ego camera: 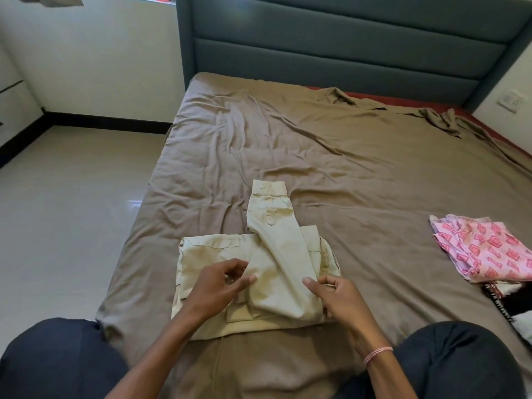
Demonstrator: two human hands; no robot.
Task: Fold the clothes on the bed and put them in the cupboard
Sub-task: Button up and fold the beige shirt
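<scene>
A cream shirt (213, 254) lies partly folded on the bed's brown sheet (331, 162), near the front edge. One sleeve runs diagonally across it, and its cuff points toward the headboard. My left hand (218, 283) rests on the shirt left of the sleeve, thumb and fingers pinching the sleeve's left edge. My right hand (336, 298) grips the sleeve's right edge near the shirt's right side. No cupboard is in view.
A folded pink patterned garment (483, 249) lies at the bed's right edge, on top of a dark patterned cloth (501, 298). A grey padded headboard (345, 44) stands at the back. Tiled floor (72, 203) runs along the left. My knees frame the bottom corners.
</scene>
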